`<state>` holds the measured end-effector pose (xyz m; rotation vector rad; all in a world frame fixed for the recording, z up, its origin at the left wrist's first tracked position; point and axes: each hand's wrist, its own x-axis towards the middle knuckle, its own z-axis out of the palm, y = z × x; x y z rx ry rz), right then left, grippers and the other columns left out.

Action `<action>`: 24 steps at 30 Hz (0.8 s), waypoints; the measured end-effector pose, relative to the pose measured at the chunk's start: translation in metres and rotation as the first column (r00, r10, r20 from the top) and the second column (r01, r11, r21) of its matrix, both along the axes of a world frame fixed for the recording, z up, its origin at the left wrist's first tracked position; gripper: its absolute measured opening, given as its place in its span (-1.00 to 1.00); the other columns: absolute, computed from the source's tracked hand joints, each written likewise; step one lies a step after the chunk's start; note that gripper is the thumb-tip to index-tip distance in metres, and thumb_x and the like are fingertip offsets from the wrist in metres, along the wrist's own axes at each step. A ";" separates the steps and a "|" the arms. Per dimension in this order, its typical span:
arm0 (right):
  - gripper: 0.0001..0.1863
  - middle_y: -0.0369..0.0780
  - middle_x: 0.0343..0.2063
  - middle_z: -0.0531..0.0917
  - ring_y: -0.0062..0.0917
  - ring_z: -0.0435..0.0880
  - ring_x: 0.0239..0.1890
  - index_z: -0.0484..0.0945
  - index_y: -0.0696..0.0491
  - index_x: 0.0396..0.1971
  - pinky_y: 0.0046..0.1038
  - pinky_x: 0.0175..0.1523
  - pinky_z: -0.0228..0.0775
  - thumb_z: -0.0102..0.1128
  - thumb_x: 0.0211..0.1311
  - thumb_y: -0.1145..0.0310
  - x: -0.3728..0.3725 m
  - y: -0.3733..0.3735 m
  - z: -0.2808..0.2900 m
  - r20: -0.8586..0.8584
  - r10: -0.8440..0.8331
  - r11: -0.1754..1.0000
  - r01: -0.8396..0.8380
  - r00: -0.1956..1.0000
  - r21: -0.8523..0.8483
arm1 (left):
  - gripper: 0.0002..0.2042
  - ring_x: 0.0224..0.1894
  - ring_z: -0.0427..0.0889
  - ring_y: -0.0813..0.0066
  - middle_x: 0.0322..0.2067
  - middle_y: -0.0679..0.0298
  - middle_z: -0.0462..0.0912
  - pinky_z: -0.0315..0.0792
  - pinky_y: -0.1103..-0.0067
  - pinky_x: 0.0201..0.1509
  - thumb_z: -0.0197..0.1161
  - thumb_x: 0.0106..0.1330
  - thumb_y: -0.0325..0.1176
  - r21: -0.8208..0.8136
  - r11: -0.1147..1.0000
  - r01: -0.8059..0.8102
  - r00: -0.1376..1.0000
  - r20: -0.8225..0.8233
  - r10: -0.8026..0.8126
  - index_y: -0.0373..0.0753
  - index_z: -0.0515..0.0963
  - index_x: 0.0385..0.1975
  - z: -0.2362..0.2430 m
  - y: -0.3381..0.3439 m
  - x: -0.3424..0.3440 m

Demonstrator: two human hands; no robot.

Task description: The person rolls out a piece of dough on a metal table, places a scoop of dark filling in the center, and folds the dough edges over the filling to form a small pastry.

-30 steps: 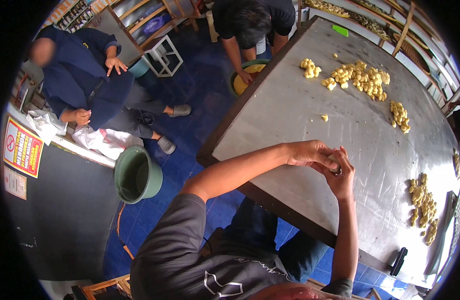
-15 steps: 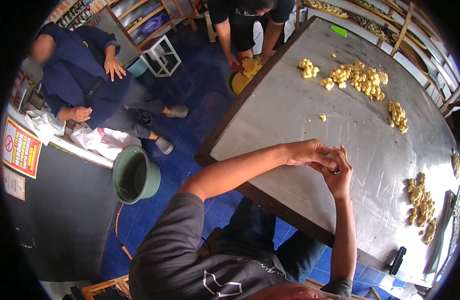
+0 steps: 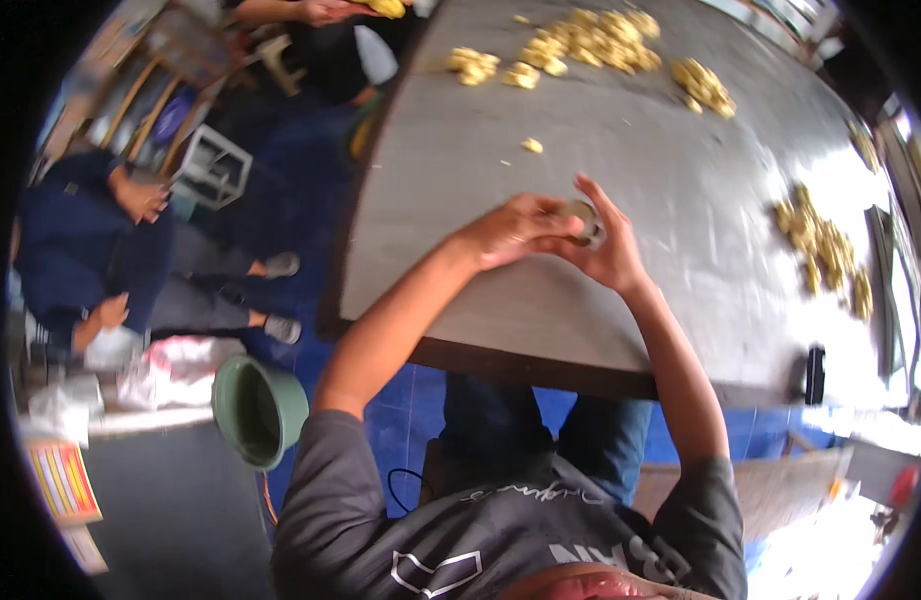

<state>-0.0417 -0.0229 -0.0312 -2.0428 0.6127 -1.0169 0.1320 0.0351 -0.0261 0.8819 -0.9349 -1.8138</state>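
Head view: both hands meet above the grey metal desk [image 3: 621,130], left hand [image 3: 511,230] and right hand [image 3: 606,250] fingers clenched together around a small round pale object [image 3: 581,215]; yellow dough lumps [image 3: 591,40] lie well apart.

Table [image 3: 621,130] matt grey, smooth; green bucket [image 3: 261,410] glossy plastic.

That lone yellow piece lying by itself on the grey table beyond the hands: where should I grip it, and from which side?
Grip the lone yellow piece across its two sides, coming straight down from above. It is a small lump lying on the bare grey table, apart from the heaps, so every side looks free. Both hands, left and right, are closed around a small round object.
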 end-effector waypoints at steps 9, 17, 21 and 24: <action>-0.22 -0.08 -0.02 0.57 -0.20 0.61 -0.02 0.31 0.08 0.22 -0.29 0.01 0.51 0.44 -0.08 0.40 -0.019 -0.011 0.002 -0.130 0.103 0.993 -0.096 0.986 0.063 | -0.57 -0.02 0.59 0.53 -0.08 0.27 0.61 0.45 0.51 0.17 0.32 0.27 -0.19 -0.038 0.999 0.030 0.997 0.076 -0.027 -0.31 0.49 0.04 0.006 -0.008 -0.012; -0.26 -0.11 -0.08 0.61 -0.12 0.56 0.05 0.37 0.11 0.14 -0.24 0.33 0.24 0.49 -0.12 0.36 -0.016 -0.011 0.007 -0.162 0.098 0.978 -0.125 0.982 -0.166 | -0.57 -0.05 0.60 0.53 -0.10 0.27 0.61 0.47 0.49 0.13 0.32 0.27 -0.17 -0.026 0.999 0.042 0.994 0.100 -0.039 -0.33 0.48 0.02 0.003 -0.005 -0.003; -0.36 -0.09 -0.12 0.63 -0.15 0.48 0.16 0.46 0.13 0.03 -0.23 0.35 0.22 0.50 -0.15 0.39 -0.015 -0.008 0.005 -0.111 0.161 0.987 -0.159 0.981 0.029 | -0.62 -0.08 0.60 0.58 -0.16 0.28 0.64 0.49 0.54 0.09 0.33 0.26 -0.16 0.003 1.000 0.029 1.000 -0.002 -0.029 -0.31 0.55 -0.06 0.006 -0.004 -0.014; -0.39 -0.09 -0.13 0.62 -0.17 0.51 0.12 0.48 0.14 0.00 -0.25 0.32 0.25 0.49 -0.15 0.42 -0.014 -0.010 -0.001 -0.084 0.064 0.993 -0.072 0.994 -0.096 | -0.62 -0.07 0.60 0.54 -0.13 0.28 0.62 0.51 0.50 0.08 0.33 0.24 -0.18 -0.039 0.999 -0.002 0.999 0.043 0.003 -0.33 0.53 -0.08 0.009 -0.006 -0.020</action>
